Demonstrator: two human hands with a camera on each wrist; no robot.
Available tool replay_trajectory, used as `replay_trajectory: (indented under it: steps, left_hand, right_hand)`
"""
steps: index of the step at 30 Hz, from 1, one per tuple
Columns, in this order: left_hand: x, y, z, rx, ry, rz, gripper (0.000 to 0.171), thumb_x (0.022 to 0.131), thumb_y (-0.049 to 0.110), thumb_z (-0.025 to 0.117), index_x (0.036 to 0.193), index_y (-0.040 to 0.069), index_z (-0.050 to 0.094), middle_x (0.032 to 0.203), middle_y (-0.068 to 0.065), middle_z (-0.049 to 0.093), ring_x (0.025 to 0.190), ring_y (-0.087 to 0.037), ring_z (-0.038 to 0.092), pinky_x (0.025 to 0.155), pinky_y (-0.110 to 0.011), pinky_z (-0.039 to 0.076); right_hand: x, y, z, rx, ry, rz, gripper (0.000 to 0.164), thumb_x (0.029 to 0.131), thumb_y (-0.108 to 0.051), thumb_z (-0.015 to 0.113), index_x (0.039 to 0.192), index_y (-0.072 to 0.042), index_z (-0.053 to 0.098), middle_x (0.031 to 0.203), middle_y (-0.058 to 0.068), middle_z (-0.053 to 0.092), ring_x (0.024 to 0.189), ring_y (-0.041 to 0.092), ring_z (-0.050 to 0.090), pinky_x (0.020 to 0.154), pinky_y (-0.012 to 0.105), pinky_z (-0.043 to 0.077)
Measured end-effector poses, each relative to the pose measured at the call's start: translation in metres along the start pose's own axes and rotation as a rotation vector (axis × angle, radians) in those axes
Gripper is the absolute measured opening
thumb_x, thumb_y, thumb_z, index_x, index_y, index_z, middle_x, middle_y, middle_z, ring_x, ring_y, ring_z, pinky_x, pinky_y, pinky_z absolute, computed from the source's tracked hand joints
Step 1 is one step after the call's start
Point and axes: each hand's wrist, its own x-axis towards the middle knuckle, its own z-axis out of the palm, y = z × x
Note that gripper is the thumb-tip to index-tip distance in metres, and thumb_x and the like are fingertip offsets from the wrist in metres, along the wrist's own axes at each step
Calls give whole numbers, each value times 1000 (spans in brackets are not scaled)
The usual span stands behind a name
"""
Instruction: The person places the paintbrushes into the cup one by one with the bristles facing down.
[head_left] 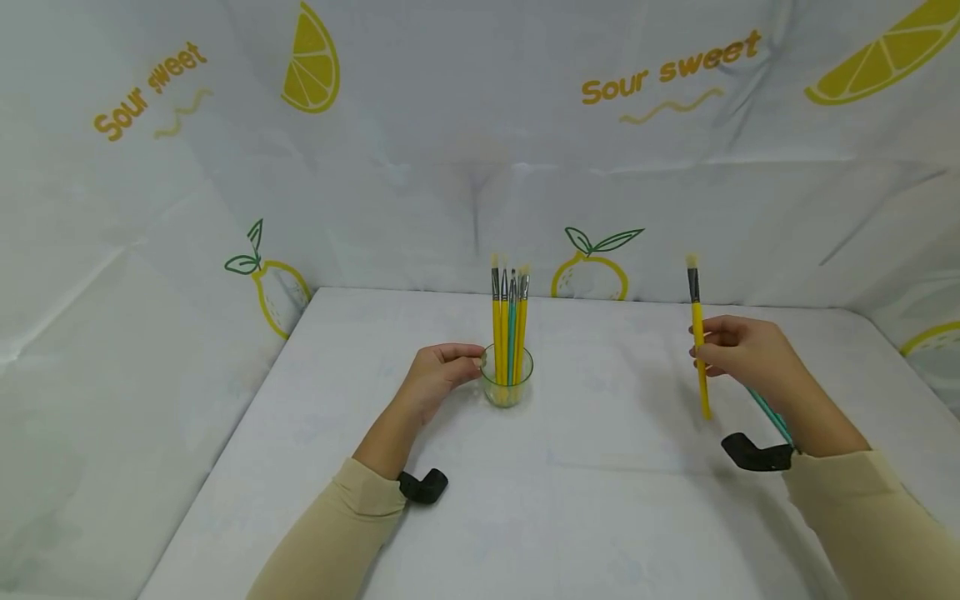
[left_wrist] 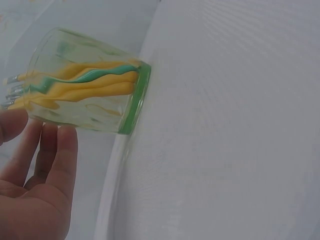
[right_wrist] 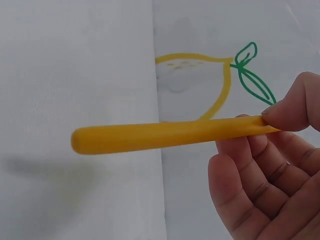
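A clear greenish glass stands upright on the table, bearing several yellow paintbrushes and a teal paintbrush, bristles up. My left hand is at its left side, with fairly straight fingertips against the wall near the rim; the left wrist view shows the fingers beside the glass rather than wrapped round it. Off to the right, my right hand pinches a yellow paintbrush between thumb and fingers. It is held nearly upright, bristles up, its rounded handle end free below the fingers.
Teal brush handles lie on the table, partly hidden under my right forearm. A white cloth with lemon prints covers the wall behind the white table. Black wrist mounts stick out from both sleeves.
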Motion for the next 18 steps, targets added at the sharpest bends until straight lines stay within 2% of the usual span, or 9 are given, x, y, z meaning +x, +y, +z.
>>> replay_trajectory:
  steps: [5, 10, 13, 18]
  left_hand:
    - [1, 0, 1, -4, 3, -2, 24, 85, 6, 62, 108, 0, 68, 112, -9, 65, 102, -23, 63, 91, -30, 52]
    - [1, 0, 1, -6, -5, -10, 26, 85, 7, 63, 109, -1, 67, 112, -9, 65, 100, -19, 64, 91, -29, 52]
    - [-1, 3, 1, -8, -9, -6, 27, 85, 5, 62, 111, -2, 66, 112, -10, 65, 99, -19, 64, 91, -30, 52]
    - [-2, 3, 1, -4, 2, -10, 25, 85, 5, 63, 109, -1, 68, 114, -10, 64, 99, -20, 64, 91, -30, 52]
  right_hand:
    - [-1, -8, 8, 51, 10, -58, 42, 91, -23, 59, 123, 2, 49, 101, 12, 68, 77, 14, 67, 71, 28, 57]
    - [-3, -16, 17, 87, 29, -60, 39, 92, -30, 57, 118, -1, 52, 101, 11, 68, 78, 16, 67, 71, 25, 56]
    - [-2, -29, 24, 113, 51, -46, 35, 92, -34, 56, 113, -5, 57, 100, 9, 68, 80, 19, 67, 72, 23, 55]
    - [1, -51, 39, 221, 63, -94, 32, 91, -32, 59, 108, -4, 59, 93, 8, 69, 79, 21, 67, 72, 27, 57]
